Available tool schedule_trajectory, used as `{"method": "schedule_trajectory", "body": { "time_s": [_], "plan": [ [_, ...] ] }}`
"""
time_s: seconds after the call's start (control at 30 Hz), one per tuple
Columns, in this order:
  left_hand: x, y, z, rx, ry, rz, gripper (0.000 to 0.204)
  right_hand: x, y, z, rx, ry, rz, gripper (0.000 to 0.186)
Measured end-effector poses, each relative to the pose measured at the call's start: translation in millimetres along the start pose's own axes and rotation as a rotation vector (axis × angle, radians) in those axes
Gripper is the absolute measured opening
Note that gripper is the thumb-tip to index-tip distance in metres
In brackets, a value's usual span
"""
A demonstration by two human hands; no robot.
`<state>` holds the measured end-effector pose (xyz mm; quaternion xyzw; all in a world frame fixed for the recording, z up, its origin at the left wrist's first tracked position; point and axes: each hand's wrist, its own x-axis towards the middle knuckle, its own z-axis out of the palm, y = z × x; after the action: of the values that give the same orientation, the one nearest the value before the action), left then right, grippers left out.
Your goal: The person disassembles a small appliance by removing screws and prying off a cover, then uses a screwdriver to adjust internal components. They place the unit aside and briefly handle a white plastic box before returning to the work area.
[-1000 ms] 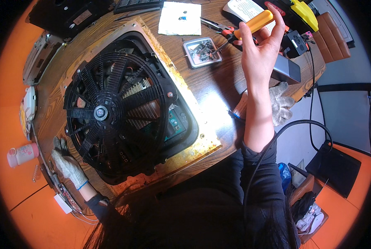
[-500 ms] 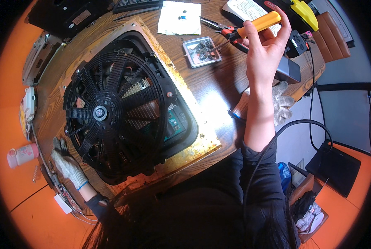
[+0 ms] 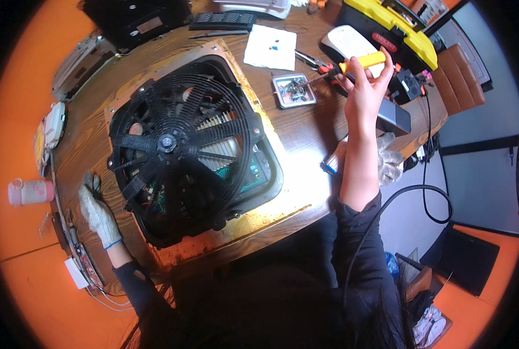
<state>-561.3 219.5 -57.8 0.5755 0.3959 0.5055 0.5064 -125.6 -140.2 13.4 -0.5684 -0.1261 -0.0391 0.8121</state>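
The right hand (image 3: 365, 93) is bare, its fingers closed on the yellow handle of the screwdriver (image 3: 369, 60), far right above the tabletop (image 3: 315, 131). The shaft points left to the tray (image 3: 299, 106) of small metal parts (image 3: 290, 88); tip contact cannot be determined. The screwdriver should be light and stiff; grasp the handle, as its smooth surface may slip. The gloved left hand (image 3: 98, 216), loosely open with nothing visible in it, is left of the black fan (image 3: 167, 143).

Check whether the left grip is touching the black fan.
Apart: the head view shows a strip of wooden tabletop between the gloved left grip and the black fan.
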Motion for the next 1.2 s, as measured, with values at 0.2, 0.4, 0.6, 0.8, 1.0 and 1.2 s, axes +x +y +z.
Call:
{"method": "schedule_trajectory", "body": {
  "time_s": [0.2,0.4,0.6,0.8,1.0,1.2],
  "plan": [
    [0.4,1.8,23.8,0.016,0.014,-0.044,0.048,-1.5,8.1,7.1,0.066,0.032,0.106,0.068],
    [0.1,8.6,34.0,-0.217,0.036,-0.087,0.043,-15.7,-8.6,26.2,0.219,-0.028,0.216,0.068],
    [-43.5,62.4,51.5,-0.062,-0.086,0.401,0.046,-57.8,-47.6,77.3,0.273,-0.337,0.251,0.067],
    [-84.3,81.6,59.4,0.850,-0.063,1.092,0.060,-120.0,-73.6,151.2,0.433,-0.806,0.439,0.053],
    [-97.8,74.1,51.9,0.653,-0.066,1.073,0.077,-169.1,-70.7,193.9,0.445,-0.947,0.767,0.051],
    [-105.0,81.3,39.2,0.492,-0.152,1.032,0.064,-192.7,-61.0,209.6,0.384,-0.870,0.939,0.049]
  ]
}}
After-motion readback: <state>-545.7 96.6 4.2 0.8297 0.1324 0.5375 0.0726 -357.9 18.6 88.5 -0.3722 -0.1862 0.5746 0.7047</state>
